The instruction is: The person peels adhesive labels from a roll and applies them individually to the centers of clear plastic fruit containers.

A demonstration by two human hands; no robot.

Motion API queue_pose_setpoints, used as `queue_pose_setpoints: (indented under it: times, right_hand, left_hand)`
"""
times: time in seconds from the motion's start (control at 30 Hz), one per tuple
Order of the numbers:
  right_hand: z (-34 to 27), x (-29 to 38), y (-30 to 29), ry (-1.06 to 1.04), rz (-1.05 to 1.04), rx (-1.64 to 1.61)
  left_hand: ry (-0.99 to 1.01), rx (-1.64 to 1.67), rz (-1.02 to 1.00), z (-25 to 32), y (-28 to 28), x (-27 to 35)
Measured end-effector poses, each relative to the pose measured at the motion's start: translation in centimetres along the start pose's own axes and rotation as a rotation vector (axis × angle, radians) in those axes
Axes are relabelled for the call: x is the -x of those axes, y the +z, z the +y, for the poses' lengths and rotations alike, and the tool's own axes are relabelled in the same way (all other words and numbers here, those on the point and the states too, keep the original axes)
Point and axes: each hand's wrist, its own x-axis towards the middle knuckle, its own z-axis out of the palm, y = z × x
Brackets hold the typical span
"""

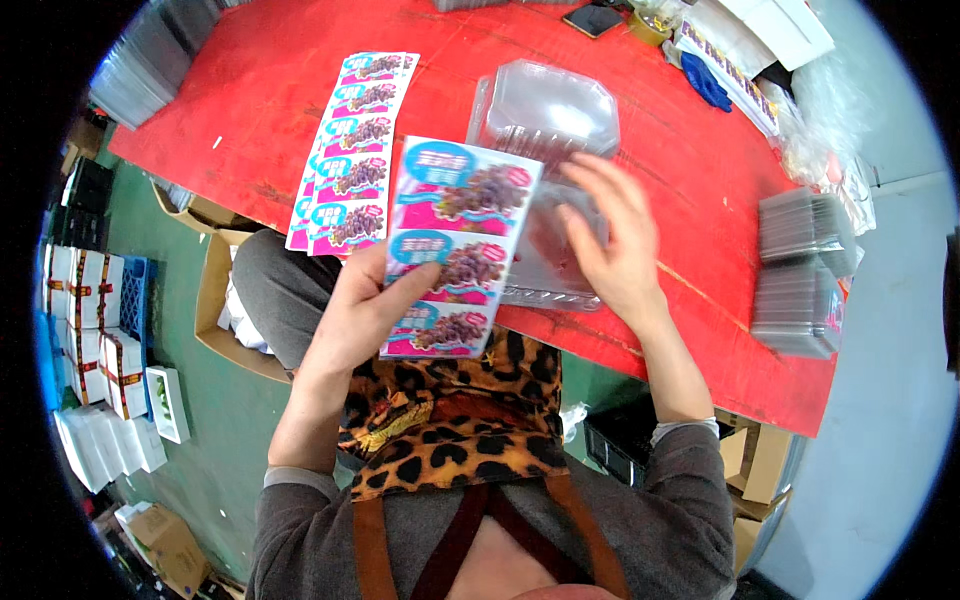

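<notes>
My left hand (367, 300) holds a sheet of printed grape labels (472, 255) by its left side, the thumb on its face. The sheet shows several labels with purple grapes. My right hand (619, 240), slightly blurred and with its fingers apart, hovers over or beside an open clear plastic clamshell container (559, 101); whether it touches the plastic cannot be told. The container's domed half lies at the far side, its other half nearer the table edge, partly hidden by the sheet and my right hand. More label sheets (360, 135) lie overlapping on the red table (247, 112) to the left.
Stacked clear containers stand at the table's far left (150, 71) and right (799, 270). A phone (592, 20), a tape roll (649, 26), a blue glove (705, 81) and plastic bags lie at the back right. An open cardboard box (214, 300) sits below the left table edge.
</notes>
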Motion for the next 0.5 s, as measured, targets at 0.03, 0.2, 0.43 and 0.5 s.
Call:
queue_pose_setpoints:
  times: [0.03,0.2,0.43,0.5]
  right_hand:
    - [-0.9,-0.2,-1.0,-0.097,0.13,0.058]
    - [-8.1,-0.4,-3.8,-0.324,-0.036,0.163]
    - [-8.7,0.9,-2.5,-0.165,-0.25,-0.126]
    - [-8.7,1.1,-2.6,-0.109,-0.278,-0.225]
  left_hand:
    - [0.004,0.049,-0.048,0.0,0.5,0.1]
    - [-0.063,0.134,-0.209,0.5,2.3,0.6]
    - [0.222,-0.364,-0.237,0.7,2.8,1.7]
    - [0.376,-0.577,-0.24,0.6,2.4,1.7]
